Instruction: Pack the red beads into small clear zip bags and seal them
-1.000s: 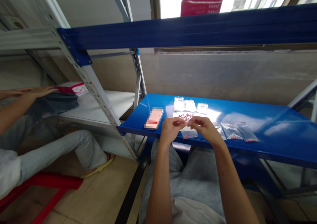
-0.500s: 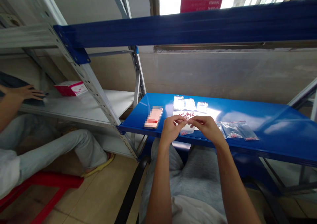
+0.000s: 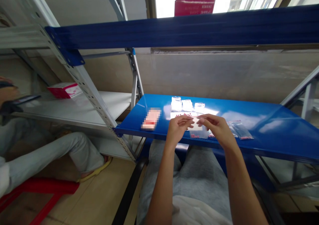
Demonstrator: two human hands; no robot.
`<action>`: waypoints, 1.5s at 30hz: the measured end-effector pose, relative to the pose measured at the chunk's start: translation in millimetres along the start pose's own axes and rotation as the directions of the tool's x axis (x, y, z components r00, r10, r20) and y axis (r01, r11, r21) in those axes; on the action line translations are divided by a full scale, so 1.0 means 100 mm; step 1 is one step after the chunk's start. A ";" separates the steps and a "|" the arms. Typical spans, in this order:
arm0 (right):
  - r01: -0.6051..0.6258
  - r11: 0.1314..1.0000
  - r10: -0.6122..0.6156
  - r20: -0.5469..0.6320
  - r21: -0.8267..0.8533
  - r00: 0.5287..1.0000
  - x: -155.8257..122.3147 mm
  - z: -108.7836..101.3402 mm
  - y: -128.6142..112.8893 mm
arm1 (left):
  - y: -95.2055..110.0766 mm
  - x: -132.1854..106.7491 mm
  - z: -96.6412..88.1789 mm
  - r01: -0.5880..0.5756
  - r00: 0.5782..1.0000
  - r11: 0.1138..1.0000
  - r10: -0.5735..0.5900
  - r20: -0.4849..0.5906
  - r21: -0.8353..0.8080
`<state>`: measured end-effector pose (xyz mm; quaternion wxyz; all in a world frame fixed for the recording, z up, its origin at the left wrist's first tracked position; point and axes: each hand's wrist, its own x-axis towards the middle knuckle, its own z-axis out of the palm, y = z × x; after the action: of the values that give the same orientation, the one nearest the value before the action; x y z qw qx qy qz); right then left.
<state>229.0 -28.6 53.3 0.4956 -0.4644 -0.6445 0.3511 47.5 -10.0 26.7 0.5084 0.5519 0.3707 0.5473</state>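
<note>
Between my two hands hangs a small clear zip bag with several red beads at its bottom. My left hand pinches its top edge on the left. Fingers of my right hand are closed on the same edge at the right. Just behind my hands, loose red beads lie on a white sheet partly hidden by them. Three stacks of clear bags sit farther back. Beside my right hand, more zip bags with red bits in them lie flat, some overlapping.
The blue shelf table carries all this, with a phone at its left. A blue beam crosses above. To the left are a metal upright, a white shelf with a red and white box, and a seated person.
My hands have moved slightly apart, and the bag between them now hangs wider and flatter in view. The camera view has shifted a little. The person at left has moved their hand.
</note>
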 end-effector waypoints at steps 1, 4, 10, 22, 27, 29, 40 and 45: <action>-0.020 1.000 0.019 0.029 0.006 0.999 -0.03 -0.04 0.02 | -0.02 0.01 0.04 0.006 1.000 1.000 -0.006 -0.015 -0.008; -0.098 0.995 0.099 0.093 -0.010 0.991 -0.09 -0.19 0.13 | -0.09 0.03 0.21 0.014 0.999 0.999 -0.016 -0.050 -0.029; -0.199 0.974 0.195 -0.044 -0.113 0.980 -0.12 -0.78 0.34 | -0.40 0.17 0.79 0.057 0.995 0.998 -0.058 0.076 0.013; -0.441 0.623 0.193 -0.420 -0.646 0.887 -0.01 -2.49 1.13 | -0.74 0.88 2.46 -0.084 0.958 0.901 -0.044 0.283 0.425; -0.468 0.488 0.247 -0.397 -0.737 0.884 -0.06 -2.70 1.45 | -0.85 0.79 2.69 -0.200 0.941 0.736 -0.039 0.335 0.647; -0.444 0.434 0.254 -0.366 -0.784 0.895 -0.08 -2.68 1.53 | -0.86 0.72 2.68 -0.271 0.926 0.663 -0.019 0.377 0.698; -0.350 0.178 0.287 -0.292 -0.920 0.912 -0.07 -2.53 1.78 | -0.94 0.61 2.50 -0.545 0.810 0.408 0.028 0.586 0.733; -0.253 0.126 0.227 -0.220 -0.959 0.949 -0.09 -2.55 1.93 | -0.91 0.53 2.45 -0.579 0.801 0.344 0.069 0.595 0.739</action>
<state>523.9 23.1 -59.1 0.0241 -0.7730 -0.6295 -0.0753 308.0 22.5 -20.7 0.0794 0.9114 0.3479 0.2048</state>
